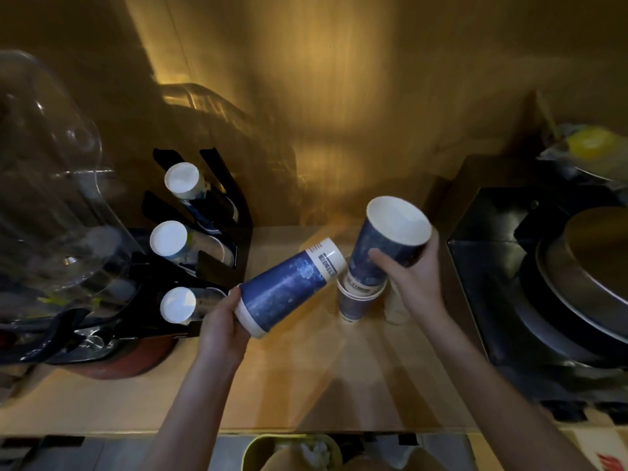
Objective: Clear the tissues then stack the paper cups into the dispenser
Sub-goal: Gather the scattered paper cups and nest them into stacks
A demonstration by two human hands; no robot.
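My left hand point(222, 321) grips the rim end of a blue paper cup point(289, 287) held on its side, its white base pointing to the upper right. My right hand point(413, 278) holds a second blue cup point(387, 243), tilted with its open mouth up, its base inside a short stack of cups point(355, 300) standing on the wooden counter. The black cup dispenser point(221, 205) stands at the left with three slanted rows of cups, their white bases point(181, 178) facing me. White tissues point(314, 452) lie in a yellow-green bin at the bottom edge.
A clear domed cover point(51, 185) fills the far left over a red base point(136, 358). A black appliance with a round metal pan point(577, 277) occupies the right. A pale object point(396, 307) stands behind my right wrist. The counter's front edge point(306, 431) runs near the bottom.
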